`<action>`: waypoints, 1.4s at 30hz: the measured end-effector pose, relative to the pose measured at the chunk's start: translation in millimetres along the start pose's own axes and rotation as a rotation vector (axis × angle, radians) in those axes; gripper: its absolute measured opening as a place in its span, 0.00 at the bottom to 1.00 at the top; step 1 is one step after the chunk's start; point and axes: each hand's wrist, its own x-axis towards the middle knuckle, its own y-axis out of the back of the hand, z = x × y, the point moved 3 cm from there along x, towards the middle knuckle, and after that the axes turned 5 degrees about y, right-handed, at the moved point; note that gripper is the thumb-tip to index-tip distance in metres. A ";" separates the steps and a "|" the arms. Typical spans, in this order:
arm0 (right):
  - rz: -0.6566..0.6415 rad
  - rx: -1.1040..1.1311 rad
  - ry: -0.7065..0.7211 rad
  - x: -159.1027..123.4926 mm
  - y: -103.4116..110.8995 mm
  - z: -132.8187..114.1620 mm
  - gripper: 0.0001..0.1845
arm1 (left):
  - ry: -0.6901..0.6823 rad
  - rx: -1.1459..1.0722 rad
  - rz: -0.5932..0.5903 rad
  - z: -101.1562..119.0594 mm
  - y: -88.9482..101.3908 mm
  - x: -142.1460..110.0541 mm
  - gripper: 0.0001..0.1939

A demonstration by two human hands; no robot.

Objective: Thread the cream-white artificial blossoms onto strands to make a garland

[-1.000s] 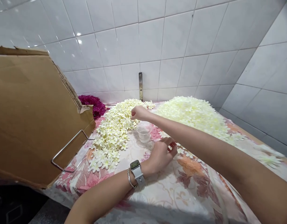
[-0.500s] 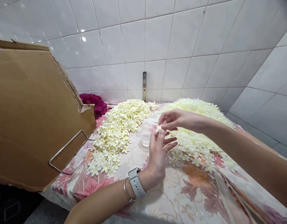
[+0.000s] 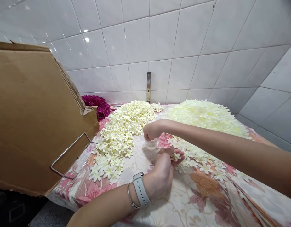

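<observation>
Flower [image 3: 175, 156] lies across the fingers of the upturned left hand [image 3: 163, 171], loosely cupped. Right hand [image 3: 153, 130], fingers curled, hovers at the rim of the clear cup [image 3: 151, 145]; any held item is hidden. Cream flower pile [image 3: 119, 129] spreads left of both.

cardboard box [image 3: 29, 119] on l. side; metal bracket [image 3: 148, 87] by tiled wall [image 3: 185, 37].

It looked like a makeshift flower-craft workspace — white blossoms [image 3: 133, 115] lay heaped on a floral-clothed tabletop [image 3: 183, 201], with glossy white wall tiles [image 3: 136, 41] behind and a large cardboard piece [image 3: 29, 119] at left.
</observation>
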 end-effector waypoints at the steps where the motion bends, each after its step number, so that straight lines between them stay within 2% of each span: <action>1: -0.038 -0.010 -0.012 7.7 -4.9 -1.5 0.10 | 0.036 -0.008 -0.016 -0.5 -0.7 -1.4 0.06; 3: -0.091 -0.021 -0.023 16.2 -9.9 -1.7 0.14 | 0.094 -0.026 -0.042 -0.9 -2.1 -4.6 0.07; 6: -0.130 -0.023 -0.003 9.3 -0.2 1.8 0.09 | 0.123 -0.057 -0.046 0.1 -3.3 -7.8 0.08; 7: -0.120 -0.022 0.010 1.7 6.8 3.3 0.07 | 0.119 -0.073 -0.045 0.6 -3.6 -8.0 0.07; 9: -0.057 -0.021 0.038 -20.1 20.5 6.7 0.12 | 0.087 -0.100 -0.045 2.2 -3.9 -7.0 0.06; 11: 0.016 -0.020 0.049 -47.1 25.1 11.6 0.14 | 0.052 -0.105 -0.043 4.0 -3.7 -4.9 0.05; 14: 0.106 -0.018 0.049 -83.8 4.8 22.9 0.12 | 0.034 -0.063 -0.056 7.5 -4.3 -2.0 0.10; 18: 0.274 -0.018 0.000 -105.9 -50.9 44.9 0.09 | 0.055 -0.026 -0.064 12.2 -5.5 -0.7 0.11; 21: 0.514 0.037 0.051 -107.6 -85.2 55.8 0.06 | 0.055 -0.008 -0.082 14.6 -6.5 -1.2 0.10; 24: 0.754 0.060 0.119 -109.0 -104.9 57.7 0.07 | 0.053 -0.002 -0.173 15.2 -9.2 -1.9 0.11; 28: 0.967 0.111 0.189 -115.2 -115.4 54.7 0.13 | 0.062 0.014 -0.308 14.7 -13.4 -1.1 0.12; 31: 1.023 0.092 0.225 -118.4 -119.1 54.3 0.14 | 0.083 0.014 -0.367 14.3 -15.5 0.6 0.14; 34: 1.037 0.075 0.235 -120.4 -119.7 56.8 0.11 | 0.114 0.040 -0.343 13.6 -16.2 0.1 0.14; 36: 1.058 0.087 0.190 -122.8 -117.0 60.5 0.10 | 0.097 0.096 -0.317 13.9 -17.2 -3.0 0.13; 39: 1.076 0.176 0.063 -127.4 -110.9 67.6 0.11 | -0.015 0.182 -0.282 16.1 -19.0 -9.1 0.11; 42: 1.032 0.379 -0.065 -130.2 -108.6 73.5 0.18 | -0.048 0.251 -0.240 15.6 -18.0 -10.0 0.10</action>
